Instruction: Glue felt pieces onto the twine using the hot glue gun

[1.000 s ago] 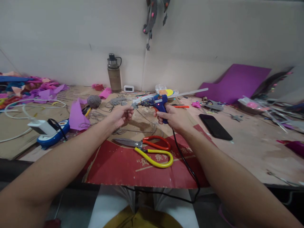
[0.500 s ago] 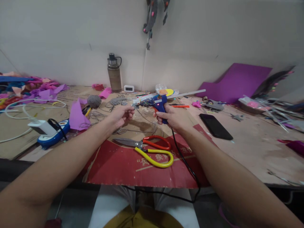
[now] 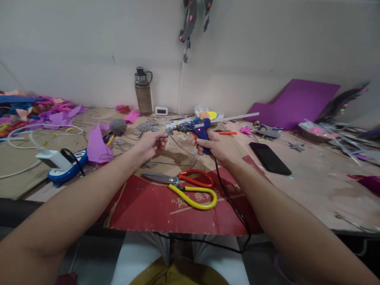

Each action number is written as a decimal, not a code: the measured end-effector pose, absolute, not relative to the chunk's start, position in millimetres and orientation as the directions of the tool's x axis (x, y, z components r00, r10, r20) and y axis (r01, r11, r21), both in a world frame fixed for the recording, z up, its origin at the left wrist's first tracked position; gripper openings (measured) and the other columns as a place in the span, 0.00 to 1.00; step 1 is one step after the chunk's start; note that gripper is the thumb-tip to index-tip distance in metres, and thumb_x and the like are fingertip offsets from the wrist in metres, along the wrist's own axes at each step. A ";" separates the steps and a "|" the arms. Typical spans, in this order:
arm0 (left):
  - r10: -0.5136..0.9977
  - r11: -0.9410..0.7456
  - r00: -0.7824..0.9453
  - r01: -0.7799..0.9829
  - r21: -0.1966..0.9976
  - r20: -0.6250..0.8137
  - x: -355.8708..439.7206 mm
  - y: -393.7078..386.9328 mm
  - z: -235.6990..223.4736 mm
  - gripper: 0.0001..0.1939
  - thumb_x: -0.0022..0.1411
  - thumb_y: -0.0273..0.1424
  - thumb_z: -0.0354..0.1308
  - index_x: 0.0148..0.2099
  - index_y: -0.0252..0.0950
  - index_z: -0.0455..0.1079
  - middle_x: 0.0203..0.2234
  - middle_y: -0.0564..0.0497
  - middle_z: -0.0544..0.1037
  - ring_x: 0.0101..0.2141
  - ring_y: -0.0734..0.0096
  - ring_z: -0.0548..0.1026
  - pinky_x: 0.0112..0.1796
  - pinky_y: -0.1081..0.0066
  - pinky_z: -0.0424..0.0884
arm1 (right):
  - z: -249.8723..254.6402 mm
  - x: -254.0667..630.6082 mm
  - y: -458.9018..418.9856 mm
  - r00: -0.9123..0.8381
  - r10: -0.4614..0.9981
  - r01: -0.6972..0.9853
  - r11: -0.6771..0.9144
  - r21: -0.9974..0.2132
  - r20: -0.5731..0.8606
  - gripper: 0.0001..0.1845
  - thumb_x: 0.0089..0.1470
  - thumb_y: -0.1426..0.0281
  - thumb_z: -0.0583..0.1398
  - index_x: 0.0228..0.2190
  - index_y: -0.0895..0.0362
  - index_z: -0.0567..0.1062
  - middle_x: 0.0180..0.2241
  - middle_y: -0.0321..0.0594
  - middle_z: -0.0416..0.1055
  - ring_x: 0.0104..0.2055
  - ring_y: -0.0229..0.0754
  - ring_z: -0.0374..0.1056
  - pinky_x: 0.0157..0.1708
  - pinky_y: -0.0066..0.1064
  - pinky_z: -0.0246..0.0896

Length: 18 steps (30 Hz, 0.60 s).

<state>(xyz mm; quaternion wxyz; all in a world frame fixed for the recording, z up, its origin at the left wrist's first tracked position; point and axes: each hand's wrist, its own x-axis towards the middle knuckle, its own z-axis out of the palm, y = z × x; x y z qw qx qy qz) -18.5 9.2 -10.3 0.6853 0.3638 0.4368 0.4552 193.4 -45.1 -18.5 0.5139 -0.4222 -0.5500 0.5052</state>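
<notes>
My right hand (image 3: pixel 218 147) is wrapped round the handle of a blue hot glue gun (image 3: pixel 201 128), fingers at its orange trigger. A long clear glue stick (image 3: pixel 243 116) sticks out of its back, and its black cord (image 3: pixel 227 190) hangs down over the table edge. The nozzle points left at a small grey felt piece (image 3: pixel 168 132), which my left hand (image 3: pixel 154 145) pinches between thumb and forefinger. Grey yarn (image 3: pixel 182 147) trails from near that piece; whether nozzle and felt touch is unclear. Scissors (image 3: pixel 184 183) with red and yellow handles lie open below the hands on red cardboard (image 3: pixel 142 215).
Left of my left hand are a ball of grey yarn (image 3: pixel 118 126), purple felt (image 3: pixel 99 144) and a blue power strip (image 3: pixel 67 168) with a white plug. A bottle (image 3: pixel 143 93) and small clock (image 3: pixel 161 111) stand behind. At right lie a phone (image 3: pixel 269 158) and purple sheet (image 3: pixel 297 103).
Both hands keep nearly the same place. The glue gun and its stick shift only slightly, the stick's back end moving a little left and then right again.
</notes>
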 end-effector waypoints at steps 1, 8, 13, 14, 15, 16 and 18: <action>0.943 0.315 0.206 -0.305 0.899 -0.261 -18.2 9.2 -10.6 0.10 0.54 0.19 0.54 0.22 0.30 0.65 0.14 0.51 0.69 0.13 0.82 0.63 0.15 0.81 0.62 | -18.6 192.9 -45.2 -0.124 0.982 -0.061 0.132 -0.989 0.139 0.17 0.41 0.68 0.63 0.33 0.55 0.63 0.27 0.30 0.69 0.20 0.29 0.58 0.23 0.26 0.53; 0.953 0.283 0.188 -0.289 0.915 -0.236 -17.6 9.0 -10.8 0.10 0.54 0.18 0.54 0.22 0.29 0.65 0.15 0.51 0.69 0.14 0.82 0.64 0.15 0.81 0.61 | -18.8 193.1 -44.2 -0.124 0.982 -0.018 0.139 -0.990 0.140 0.15 0.43 0.69 0.62 0.33 0.55 0.62 0.27 0.31 0.69 0.20 0.30 0.58 0.23 0.27 0.53; 0.952 0.288 0.186 -0.290 0.913 -0.241 -19.0 11.4 -12.4 0.10 0.54 0.19 0.54 0.22 0.29 0.65 0.15 0.51 0.68 0.13 0.82 0.63 0.15 0.80 0.62 | -19.6 194.3 -43.1 -0.105 0.984 -0.013 0.141 -0.990 0.141 0.13 0.44 0.70 0.61 0.32 0.55 0.63 0.25 0.31 0.68 0.19 0.30 0.58 0.22 0.27 0.53; 0.952 0.291 0.186 -0.287 0.913 -0.245 -19.2 11.9 -13.0 0.10 0.54 0.19 0.54 0.22 0.29 0.65 0.15 0.51 0.69 0.13 0.82 0.63 0.15 0.80 0.62 | -19.9 194.3 -43.2 -0.104 0.984 -0.022 0.144 -0.989 0.145 0.13 0.44 0.70 0.61 0.32 0.55 0.63 0.25 0.31 0.68 0.19 0.30 0.58 0.23 0.27 0.53; 0.951 0.293 0.187 -0.286 0.913 -0.246 -19.4 12.3 -13.6 0.09 0.54 0.19 0.54 0.22 0.29 0.65 0.15 0.51 0.69 0.13 0.82 0.63 0.15 0.80 0.62 | -20.3 194.1 -43.2 -0.106 0.983 -0.034 0.148 -0.988 0.151 0.13 0.44 0.70 0.62 0.32 0.55 0.63 0.25 0.31 0.68 0.20 0.30 0.58 0.23 0.27 0.53; 0.951 0.292 0.187 -0.287 0.912 -0.246 -19.4 12.6 -14.2 0.09 0.54 0.19 0.54 0.22 0.29 0.65 0.15 0.51 0.69 0.13 0.82 0.63 0.15 0.80 0.62 | -20.6 193.8 -43.3 -0.110 0.981 -0.047 0.152 -0.987 0.157 0.13 0.44 0.69 0.62 0.32 0.55 0.63 0.26 0.31 0.68 0.20 0.30 0.58 0.23 0.27 0.53; 0.952 0.286 0.191 -0.293 0.912 -0.238 -19.1 12.8 -15.1 0.09 0.54 0.19 0.54 0.22 0.30 0.65 0.15 0.51 0.69 0.13 0.83 0.63 0.15 0.81 0.62 | -21.5 193.2 -43.2 -0.127 0.978 -0.071 0.156 -0.985 0.164 0.14 0.43 0.69 0.63 0.32 0.55 0.63 0.26 0.31 0.69 0.20 0.30 0.59 0.23 0.27 0.53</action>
